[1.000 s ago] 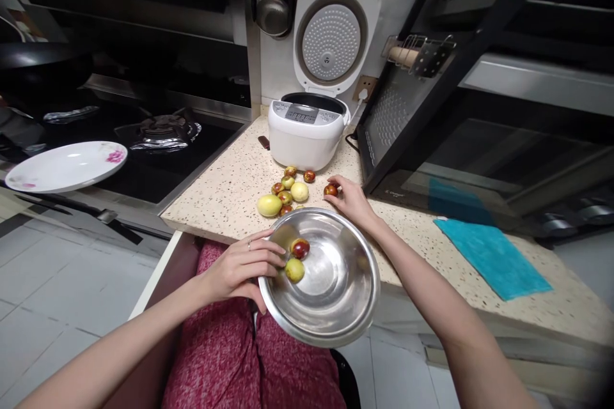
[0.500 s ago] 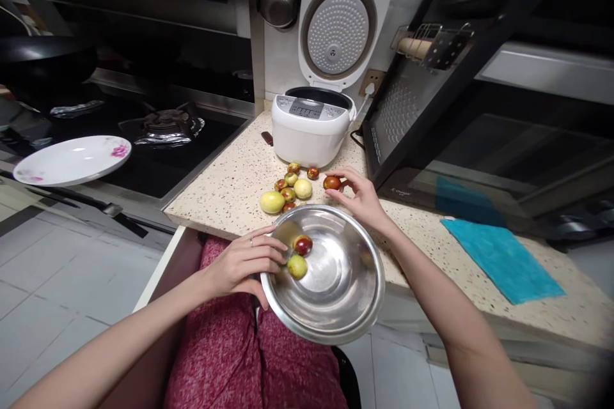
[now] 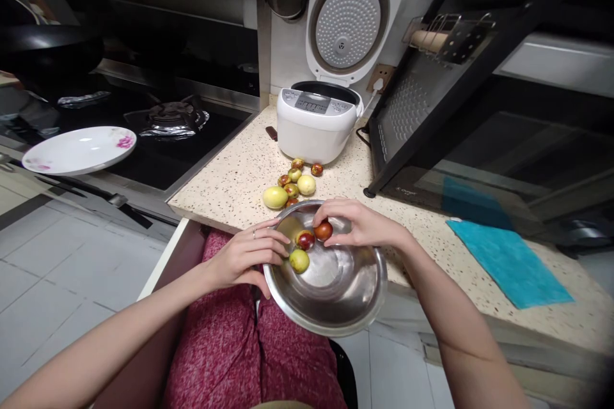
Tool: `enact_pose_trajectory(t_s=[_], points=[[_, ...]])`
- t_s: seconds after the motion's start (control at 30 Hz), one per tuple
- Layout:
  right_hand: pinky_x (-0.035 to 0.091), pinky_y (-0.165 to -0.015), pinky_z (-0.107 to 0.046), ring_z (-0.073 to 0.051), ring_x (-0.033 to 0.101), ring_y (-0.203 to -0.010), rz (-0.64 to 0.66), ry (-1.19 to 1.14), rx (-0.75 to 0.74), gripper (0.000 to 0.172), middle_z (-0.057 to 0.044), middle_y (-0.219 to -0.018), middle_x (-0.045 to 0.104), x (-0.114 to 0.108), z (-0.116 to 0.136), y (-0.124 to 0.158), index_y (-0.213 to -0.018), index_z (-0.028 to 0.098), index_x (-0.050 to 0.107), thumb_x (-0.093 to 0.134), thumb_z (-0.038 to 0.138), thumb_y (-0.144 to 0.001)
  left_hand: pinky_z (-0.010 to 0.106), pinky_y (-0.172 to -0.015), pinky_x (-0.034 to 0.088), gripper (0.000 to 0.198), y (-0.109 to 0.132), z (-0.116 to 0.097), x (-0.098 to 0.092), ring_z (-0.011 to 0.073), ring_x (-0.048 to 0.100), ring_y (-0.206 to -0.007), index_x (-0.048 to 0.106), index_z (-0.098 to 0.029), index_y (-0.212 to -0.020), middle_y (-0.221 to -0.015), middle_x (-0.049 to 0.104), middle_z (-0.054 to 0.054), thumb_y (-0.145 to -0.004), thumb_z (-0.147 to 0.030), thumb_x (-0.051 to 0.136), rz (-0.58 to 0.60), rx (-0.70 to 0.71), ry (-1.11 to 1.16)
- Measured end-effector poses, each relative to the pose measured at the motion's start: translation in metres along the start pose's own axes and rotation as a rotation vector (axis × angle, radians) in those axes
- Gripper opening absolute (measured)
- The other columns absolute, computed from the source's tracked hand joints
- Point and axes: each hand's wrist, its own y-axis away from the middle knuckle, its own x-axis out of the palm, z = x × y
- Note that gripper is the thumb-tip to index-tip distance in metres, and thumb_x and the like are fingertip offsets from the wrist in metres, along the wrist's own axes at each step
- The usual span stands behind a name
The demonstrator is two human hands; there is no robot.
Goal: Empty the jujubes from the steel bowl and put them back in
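Observation:
A steel bowl (image 3: 345, 297) is held at the counter's front edge, above my lap. My left hand (image 3: 244, 255) grips its left rim, fingers curled over the edge. My right hand (image 3: 359, 223) is over the bowl and pinches a reddish-brown jujube (image 3: 323, 230) between its fingertips. Two fruits lie inside the bowl: a red-green one (image 3: 305, 239) and a green one (image 3: 299, 260). Several more jujubes (image 3: 292, 184), green and reddish, lie in a cluster on the speckled counter (image 3: 230, 185) just beyond the bowl.
A white rice cooker (image 3: 319, 124) with its lid up stands behind the fruit. A black rack (image 3: 422, 108) leans on the right. A teal cloth (image 3: 508, 255) lies on the counter. A white plate (image 3: 79, 149) and a gas hob (image 3: 167, 118) are on the left.
My right hand lifted the reddish jujube off the counter and carried it left and toward me, over the bowl. The left hand kept its hold on the rim.

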Motion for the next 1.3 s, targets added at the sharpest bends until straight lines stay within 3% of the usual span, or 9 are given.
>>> enact_pose_trajectory(t_s=[0.13,0.37,0.6,0.73,0.9,1.0,1.1,1.3], points=[[0.045,-0.086,-0.035,-0.020,0.063,-0.091,0.056,0.119,0.011,0.019,-0.005,-0.098,0.070,0.003,0.000,-0.001,-0.104,0.020,0.067,0.071,0.032,-0.091,0.046,-0.122,0.037,0.033,0.000,0.000,0.000,0.0211,0.068,-0.116,0.065,-0.015,-0.100,-0.100,0.076,0.007,-0.097,-0.048,0.059,-0.001,-0.004,0.003],[0.040,-0.094,-0.037,-0.021,0.063,-0.099,0.102,0.206,0.014,0.018,-0.002,-0.103,0.072,0.007,0.000,0.001,-0.105,0.022,0.067,0.072,0.031,-0.090,0.046,-0.122,0.038,0.034,0.002,0.000,0.002,0.0212,0.067,-0.117,0.065,-0.015,-0.102,-0.100,0.076,0.007,-0.097,-0.048,0.059,-0.006,-0.004,-0.003],[0.040,-0.101,-0.040,-0.022,0.064,-0.108,0.114,0.112,-0.007,0.024,-0.004,-0.114,0.073,0.002,0.002,-0.001,-0.113,0.023,0.070,0.072,0.033,-0.091,0.046,-0.123,0.036,0.035,0.001,0.000,0.001,0.0205,0.067,-0.117,0.065,-0.014,-0.100,-0.100,0.075,0.007,-0.098,-0.049,0.056,0.008,-0.001,-0.006],[0.049,-0.096,-0.037,-0.021,0.067,-0.103,-0.002,-0.055,-0.005,0.028,-0.006,-0.112,0.074,-0.001,-0.002,0.000,-0.114,0.022,0.072,0.073,0.036,-0.090,0.046,-0.123,0.035,0.036,0.002,0.001,0.000,0.0200,0.067,-0.116,0.064,-0.015,-0.100,-0.100,0.075,0.007,-0.099,-0.049,0.055,0.013,-0.008,-0.014],[0.050,-0.100,-0.044,-0.023,0.065,-0.110,-0.418,0.006,0.060,0.022,-0.007,-0.116,0.072,0.001,-0.022,-0.003,-0.115,0.024,0.071,0.062,0.033,-0.097,0.048,-0.121,0.040,0.034,0.001,0.000,-0.001,0.0207,0.069,-0.114,0.065,-0.015,-0.101,-0.098,0.076,0.007,-0.098,-0.048,0.056,0.008,0.002,-0.022],[0.049,-0.105,-0.048,-0.025,0.062,-0.118,-0.566,0.093,0.108,0.025,-0.009,-0.123,0.070,0.003,-0.044,-0.005,-0.120,0.024,0.069,0.055,0.031,-0.100,0.049,-0.121,0.040,0.033,0.001,-0.001,0.000,0.0210,0.069,-0.113,0.065,-0.015,-0.100,-0.098,0.076,0.007,-0.097,-0.047,0.059,0.002,0.014,-0.031],[0.045,-0.110,-0.049,-0.025,0.057,-0.127,-0.569,0.174,0.134,0.032,-0.010,-0.133,0.065,0.005,-0.068,-0.006,-0.130,0.025,0.064,0.051,0.028,-0.101,0.049,-0.121,0.040,0.034,0.002,-0.001,0.001,0.0207,0.069,-0.113,0.065,-0.015,-0.099,-0.097,0.076,0.006,-0.097,-0.048,0.059,-0.006,0.022,-0.036],[0.028,-0.123,-0.055,-0.027,0.029,-0.152,-0.409,0.366,0.176,0.058,-0.011,-0.163,0.035,0.015,-0.099,-0.011,-0.157,0.025,0.035,0.047,0.026,-0.100,0.048,-0.121,0.040,0.034,0.002,-0.001,0.002,0.0202,0.069,-0.114,0.065,-0.015,-0.099,-0.097,0.076,0.006,-0.097,-0.048,0.059,-0.011,0.023,-0.037]])
